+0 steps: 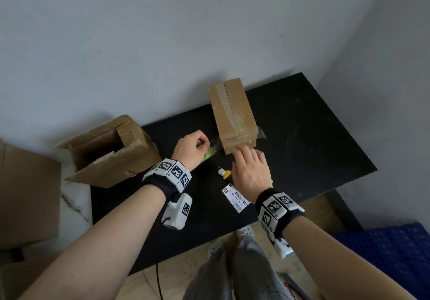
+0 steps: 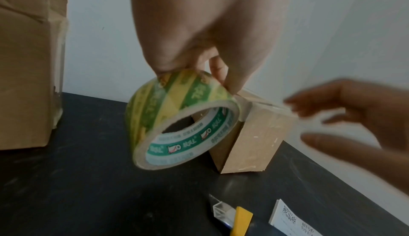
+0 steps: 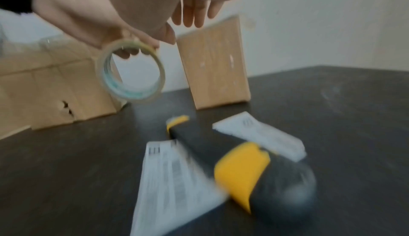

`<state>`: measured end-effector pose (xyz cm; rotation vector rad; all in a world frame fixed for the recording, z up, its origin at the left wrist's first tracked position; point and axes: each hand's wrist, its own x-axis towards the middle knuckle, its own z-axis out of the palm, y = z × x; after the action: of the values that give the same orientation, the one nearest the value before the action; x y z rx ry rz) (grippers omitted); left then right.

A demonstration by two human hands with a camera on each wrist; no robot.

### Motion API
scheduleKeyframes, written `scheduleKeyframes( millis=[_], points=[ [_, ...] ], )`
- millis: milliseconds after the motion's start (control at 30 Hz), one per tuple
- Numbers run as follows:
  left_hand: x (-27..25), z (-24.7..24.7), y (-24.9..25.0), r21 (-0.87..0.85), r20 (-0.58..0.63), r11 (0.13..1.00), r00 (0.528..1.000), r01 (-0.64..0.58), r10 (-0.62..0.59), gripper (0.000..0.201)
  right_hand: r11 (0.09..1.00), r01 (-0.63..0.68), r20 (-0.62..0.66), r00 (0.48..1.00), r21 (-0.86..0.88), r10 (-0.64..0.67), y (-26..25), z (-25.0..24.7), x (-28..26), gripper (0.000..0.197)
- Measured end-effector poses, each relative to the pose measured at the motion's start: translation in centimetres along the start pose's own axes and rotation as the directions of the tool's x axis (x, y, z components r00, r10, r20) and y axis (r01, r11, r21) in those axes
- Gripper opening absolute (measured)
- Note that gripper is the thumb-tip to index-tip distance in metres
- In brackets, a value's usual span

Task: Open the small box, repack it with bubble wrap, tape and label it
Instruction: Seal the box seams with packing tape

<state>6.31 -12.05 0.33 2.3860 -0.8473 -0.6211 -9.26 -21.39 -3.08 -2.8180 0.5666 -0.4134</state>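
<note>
The small brown box (image 1: pixel 232 113) (image 2: pixel 254 140) (image 3: pixel 213 64) lies shut on the black table (image 1: pixel 302 136), with clear tape along its top seam. My left hand (image 1: pixel 190 147) (image 2: pixel 199 35) grips a green-and-yellow tape roll (image 1: pixel 207 155) (image 2: pixel 181 117) (image 3: pixel 131 71) just left of the box's near end; a clear strip runs from the roll to the box. My right hand (image 1: pixel 250 167) (image 2: pixel 345 117) (image 3: pixel 192 15) hovers at the box's near end, fingers straight and empty. A white label (image 1: pixel 235 197) (image 2: pixel 287 218) (image 3: pixel 172 178) lies near my right wrist.
A yellow-and-black box cutter (image 1: pixel 224 173) (image 2: pixel 239 220) (image 3: pixel 254 162) lies under my right hand, with a second label (image 3: pixel 258 134) beside it. A large open carton (image 1: pixel 107 150) (image 2: pixel 28 64) (image 3: pixel 50 89) stands at the table's left edge. Another carton (image 1: pixel 25 197) sits on the floor at left.
</note>
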Motion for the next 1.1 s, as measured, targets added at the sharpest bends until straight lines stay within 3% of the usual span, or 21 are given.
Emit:
scheduleKeyframes(
  millis=[67, 133, 200, 300, 433, 567, 767, 1100],
  points=[
    [0.1, -0.1, 0.2, 0.014, 0.009, 1.0, 1.0, -0.001, 0.001, 0.011, 0.999, 0.037, 0.008, 0.999, -0.027, -0.037, -0.3, -1.3, 2.0, 0.056],
    [0.3, -0.2, 0.3, 0.026, 0.024, 1.0, 1.0, -0.004, 0.004, 0.011, 0.994, 0.077, 0.169, 0.984, -0.073, -0.063, -0.2, -2.3, 3.8, 0.068],
    [0.4, -0.3, 0.2, 0.037, 0.031, 0.999, 0.999, -0.012, 0.01, 0.01, 0.988, 0.104, 0.348, 0.935, -0.11, -0.06, 0.1, -3.0, 4.8, 0.07],
    [0.4, -0.5, 0.1, 0.074, 0.044, 0.996, 0.998, -0.047, 0.044, 0.007, 0.984, 0.117, 0.44, 0.897, -0.135, -0.047, 0.5, -3.6, 5.2, 0.072],
    [0.2, -1.0, -0.4, 0.229, 0.109, 0.964, 0.988, -0.132, 0.109, 0.006, 0.984, 0.11, 0.466, 0.884, -0.14, -0.032, 0.6, -3.8, 5.4, 0.075],
    [-0.2, -1.4, -1.5, 0.236, 0.144, 0.966, 0.987, -0.107, 0.074, 0.003, 0.981, 0.117, 0.48, 0.877, -0.152, -0.03, 0.9, -3.9, 5.3, 0.075],
    [-1.3, -0.5, -1.2, 0.143, 0.063, 0.987, 0.996, -0.069, 0.061, 0.012, 0.982, 0.108, 0.481, 0.876, -0.155, -0.02, 0.9, -3.7, 5.3, 0.076],
    [-2.8, 2.1, -2.9, 0.161, -0.06, 0.986, 0.997, -0.039, 0.049, 0.023, 0.994, 0.059, 0.375, 0.927, -0.097, -0.018, 1.9, -3.7, 3.6, 0.075]
  ],
)
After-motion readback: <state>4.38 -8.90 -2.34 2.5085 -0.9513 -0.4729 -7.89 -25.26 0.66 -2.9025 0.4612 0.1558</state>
